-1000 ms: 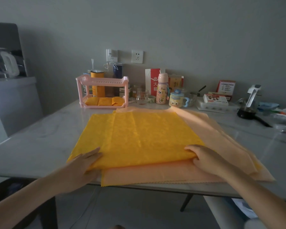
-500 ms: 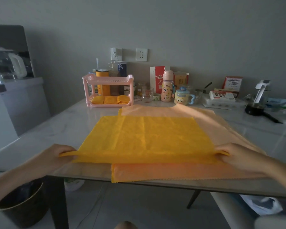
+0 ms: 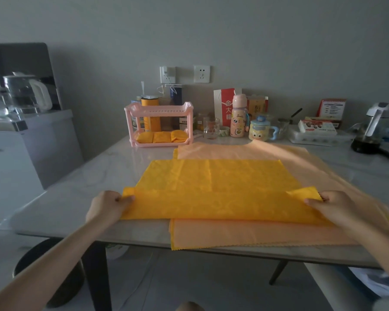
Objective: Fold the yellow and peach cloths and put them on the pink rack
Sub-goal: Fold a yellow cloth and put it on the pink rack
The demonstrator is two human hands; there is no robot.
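- While spread over the peach cloth point(image 3: 245, 234), the yellow cloth point(image 3: 211, 176) is folded over at its near edge.
- Its near corners are pinched by the left hand point(image 3: 106, 207) and right hand point(image 3: 332, 205).

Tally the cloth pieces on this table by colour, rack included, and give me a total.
Folded yellow cloths on the pink rack: 3
Spread yellow cloth: 1
Peach cloth beneath it: 1 showing; any further layers cannot be told apart
Total: 5

Head view, down over table point(image 3: 81, 176)
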